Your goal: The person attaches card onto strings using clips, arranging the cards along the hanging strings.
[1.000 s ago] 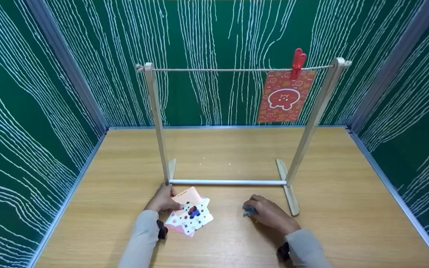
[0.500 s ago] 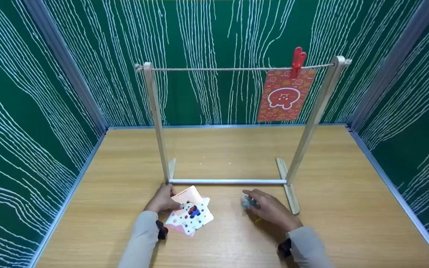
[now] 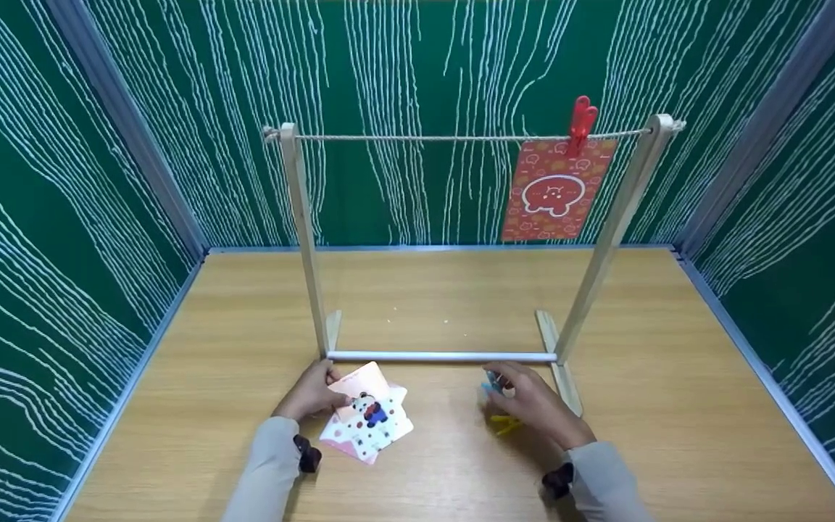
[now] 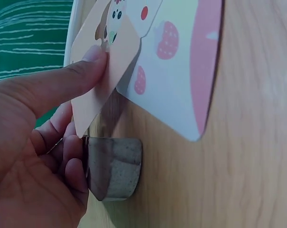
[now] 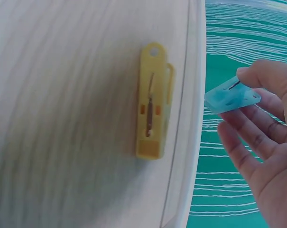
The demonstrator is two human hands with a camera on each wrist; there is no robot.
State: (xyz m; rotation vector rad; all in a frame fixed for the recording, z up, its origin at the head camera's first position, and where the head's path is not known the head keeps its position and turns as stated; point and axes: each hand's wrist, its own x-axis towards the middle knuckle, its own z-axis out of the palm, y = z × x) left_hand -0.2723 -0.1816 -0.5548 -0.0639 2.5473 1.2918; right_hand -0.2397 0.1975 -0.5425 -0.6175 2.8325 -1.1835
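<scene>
My left hand point(image 3: 314, 391) pinches a peach card point(image 4: 115, 66) with a cartoon figure, thumb on its face and fingers behind. Beneath it fan out a white spotted card point(image 3: 391, 426) and a pink-edged strawberry card point(image 4: 181, 57), partly hidden. My right hand point(image 3: 537, 406) holds a light-blue clothespin point(image 5: 231, 95) between thumb and fingertips, above the table. Below that hand lies a yellow clothespin point(image 5: 152, 104) on the wood. A red card point(image 3: 551, 217) hangs by a red clothespin point(image 3: 581, 125) at the right of the rope point(image 3: 403, 137).
The rope is strung between two wooden posts point(image 3: 301, 217) of a stand, joined low down by a white rod point(image 3: 439, 357). A stand foot point(image 4: 115, 166) is right by my left fingers. Green walls point(image 3: 432, 72) with white streaks enclose the table point(image 3: 425, 290) on three sides.
My right hand has shifted slightly right and turned, baring the blue clothespin and more of the yellow one on the table. My left hand and the cards have barely moved.
</scene>
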